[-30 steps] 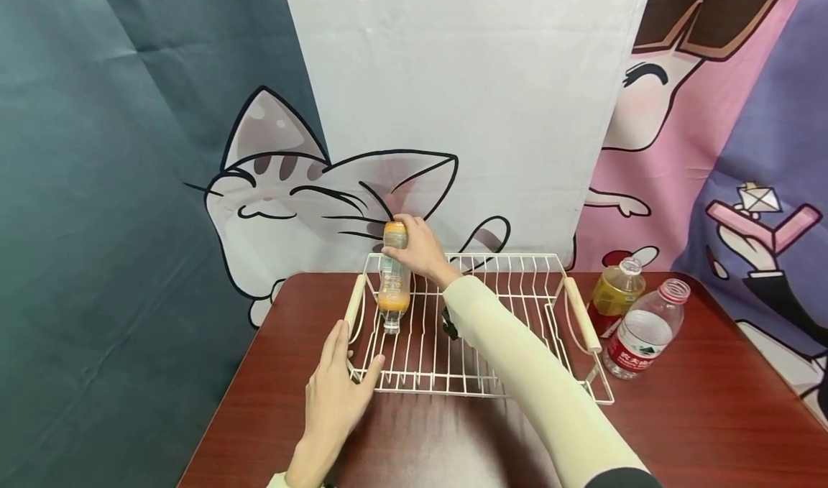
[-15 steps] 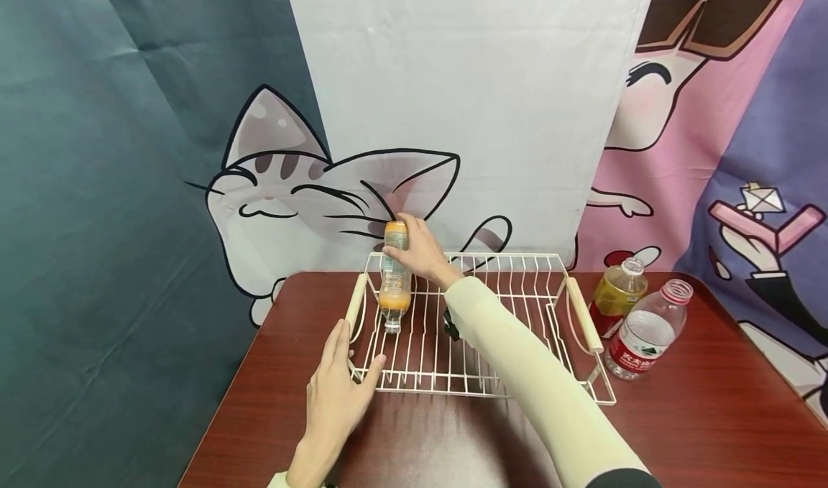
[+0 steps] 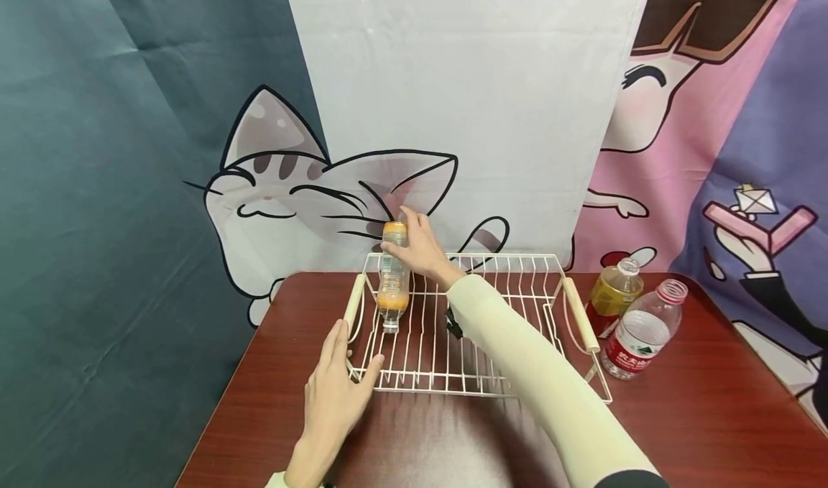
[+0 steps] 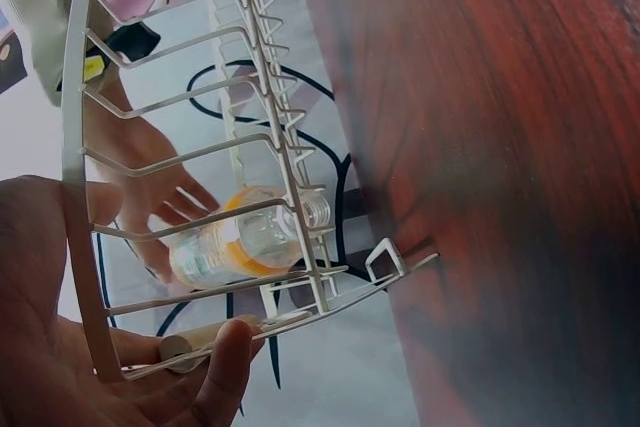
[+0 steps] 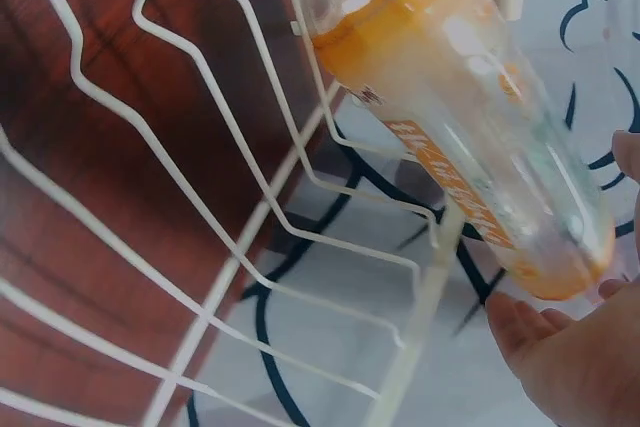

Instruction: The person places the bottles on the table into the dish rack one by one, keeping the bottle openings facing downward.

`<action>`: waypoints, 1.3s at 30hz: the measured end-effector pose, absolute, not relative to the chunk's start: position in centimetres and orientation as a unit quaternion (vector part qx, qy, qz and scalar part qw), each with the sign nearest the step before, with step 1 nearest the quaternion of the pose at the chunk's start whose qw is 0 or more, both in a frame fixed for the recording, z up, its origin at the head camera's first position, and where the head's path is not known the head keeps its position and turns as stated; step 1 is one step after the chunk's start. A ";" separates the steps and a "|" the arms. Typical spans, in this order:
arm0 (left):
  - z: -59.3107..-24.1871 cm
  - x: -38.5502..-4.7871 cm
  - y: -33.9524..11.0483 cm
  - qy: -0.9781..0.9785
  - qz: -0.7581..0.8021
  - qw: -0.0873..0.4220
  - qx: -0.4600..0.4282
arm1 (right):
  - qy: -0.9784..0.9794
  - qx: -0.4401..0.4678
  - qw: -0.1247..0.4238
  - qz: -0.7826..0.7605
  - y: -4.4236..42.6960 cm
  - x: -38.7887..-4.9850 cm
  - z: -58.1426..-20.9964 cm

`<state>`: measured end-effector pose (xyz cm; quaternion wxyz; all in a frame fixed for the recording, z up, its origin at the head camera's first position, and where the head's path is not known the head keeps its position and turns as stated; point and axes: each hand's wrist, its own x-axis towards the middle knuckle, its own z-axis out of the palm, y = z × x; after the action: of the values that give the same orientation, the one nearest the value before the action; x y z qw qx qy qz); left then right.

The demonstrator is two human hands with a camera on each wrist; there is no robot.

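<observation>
A clear plastic bottle with orange bands (image 3: 393, 279) stands neck down, leaning, at the left end of a white wire dish rack (image 3: 446, 383). My right hand (image 3: 420, 247) is beside the bottle's raised base, its fingers extended and spread. In the right wrist view, the right hand (image 5: 580, 357) is around the base of the bottle (image 5: 470, 137), fingers loose. My left hand (image 3: 336, 394) rests at the rack's front left corner, fingers straight along the wooden handle (image 3: 353, 305) and thumb on the front wire. Through the wires, the left wrist view shows the bottle (image 4: 240, 242).
Right of the rack stand a bottle with yellow and red on it (image 3: 614, 294) and a clear bottle with a red label (image 3: 640, 337), both without caps. The rack sits on a reddish-brown table (image 3: 259, 430). A printed cloth (image 3: 479, 100) hangs behind.
The right hand's fingers have straightened and loosened from the bottle's base, the index finger lifting upward. The bottle and the left hand hold their places.
</observation>
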<state>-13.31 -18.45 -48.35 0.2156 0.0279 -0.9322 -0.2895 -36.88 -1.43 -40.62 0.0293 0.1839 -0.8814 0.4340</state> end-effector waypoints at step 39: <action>-48.6 -13.5 -18.7 -0.929 -0.296 0.220 0.023 | -0.764 0.240 0.173 0.574 8.2 -24.6 -33.2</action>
<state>-13.47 -18.72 -48.60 0.2201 0.0230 -0.9291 -0.2962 -24.59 8.21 -33.15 0.1732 0.2397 -0.7636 0.5739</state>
